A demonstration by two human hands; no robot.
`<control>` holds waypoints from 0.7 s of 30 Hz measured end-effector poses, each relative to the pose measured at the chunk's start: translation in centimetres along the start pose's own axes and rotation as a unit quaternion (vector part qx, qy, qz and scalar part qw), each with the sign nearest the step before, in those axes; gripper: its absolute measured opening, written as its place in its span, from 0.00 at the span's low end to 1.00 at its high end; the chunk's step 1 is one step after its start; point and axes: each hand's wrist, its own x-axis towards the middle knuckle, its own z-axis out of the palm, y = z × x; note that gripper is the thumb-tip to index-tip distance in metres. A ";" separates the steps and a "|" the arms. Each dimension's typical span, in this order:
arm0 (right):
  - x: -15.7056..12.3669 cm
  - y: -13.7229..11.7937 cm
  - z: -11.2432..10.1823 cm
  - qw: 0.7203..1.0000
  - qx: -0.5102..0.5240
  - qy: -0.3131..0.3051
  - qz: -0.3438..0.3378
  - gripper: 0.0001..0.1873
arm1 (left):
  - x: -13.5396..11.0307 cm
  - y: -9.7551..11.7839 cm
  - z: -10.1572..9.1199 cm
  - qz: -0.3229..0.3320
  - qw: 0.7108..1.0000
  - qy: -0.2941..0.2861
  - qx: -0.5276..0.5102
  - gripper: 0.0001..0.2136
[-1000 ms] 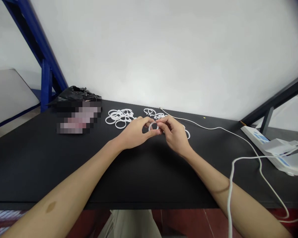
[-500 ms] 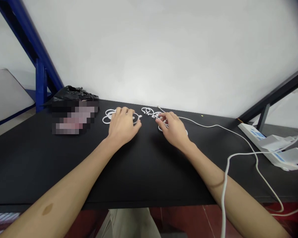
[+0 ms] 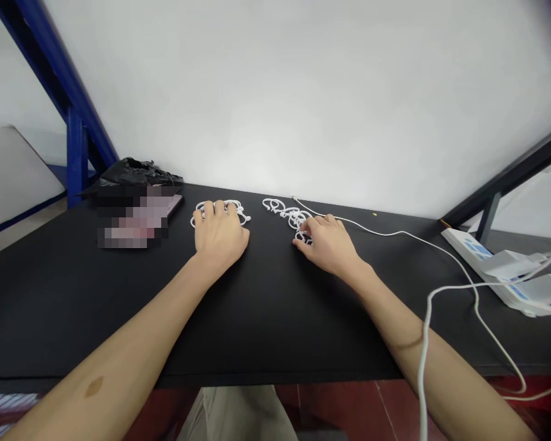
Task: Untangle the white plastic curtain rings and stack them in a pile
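Here, your left grip (image 3: 218, 236) partly covers white rings (image 3: 240, 210), its closure indiscernible, while your right grip (image 3: 331, 245), thumb and forefinger parted, has a second ring cluster (image 3: 296, 218) at its fingertips.

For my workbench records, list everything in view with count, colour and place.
Left rings: several, white, left of centre
Right rings: several, white, centre
Power strip: one, white and blue, right
Blocks: two, white, at the power strip
Cable: at least one, white, right side
Bag: one, black, back left
Pixelated item: seemingly one, pinkish, before the bag
Speck: one, yellow, back right
Table: one, black, centre
Wall: one, white, behind
Frame: one, blue, left
Brace: one, dark, right
Panel: one, pale, far left
Floor: one, red, below
Trousers: one pair, beige, bottom centre
Left hand: one, bare, over the left rings
Right hand: one, bare, at the right rings
Forearms: two, bare, lower corners
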 end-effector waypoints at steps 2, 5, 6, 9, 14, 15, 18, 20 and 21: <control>0.0 -0.1 -0.1 1.000 0.013 -0.001 -0.014 0.10 | 0.0 0.1 0.0 0.028 0.999 0.009 -0.024 0.19; 0.0 -0.3 -0.2 0.998 0.025 0.040 -0.031 0.10 | 0.1 0.4 -0.1 0.093 0.991 0.020 -0.091 0.20; 0.0 -0.4 -0.3 0.997 0.025 0.061 -0.033 0.10 | 0.1 0.5 -0.1 0.118 0.986 0.017 -0.118 0.20; 0.1 -0.7 -0.5 0.993 0.026 0.110 -0.037 0.10 | 0.0 0.8 -0.2 0.180 0.967 -0.012 -0.181 0.19; -0.1 -1.0 -1.0 0.986 0.056 0.154 -0.028 0.13 | -0.1 1.0 -0.1 0.214 0.947 -0.035 -0.238 0.16; -0.1 -1.1 -1.2 0.984 0.064 0.165 -0.021 0.13 | -0.1 1.0 -0.2 0.217 0.943 -0.032 -0.250 0.16; -0.3 -1.4 -1.6 0.976 0.102 0.191 -0.016 0.12 | -0.2 1.1 -0.5 0.229 0.929 -0.028 -0.289 0.15; -0.4 -1.7 -1.5 0.967 0.150 0.201 -0.042 0.11 | -0.3 1.3 -0.9 0.231 0.918 -0.036 -0.322 0.14; -0.4 -1.9 -1.5 0.961 0.179 0.203 -0.059 0.11 | -0.3 1.3 -1.1 0.225 0.911 -0.047 -0.342 0.13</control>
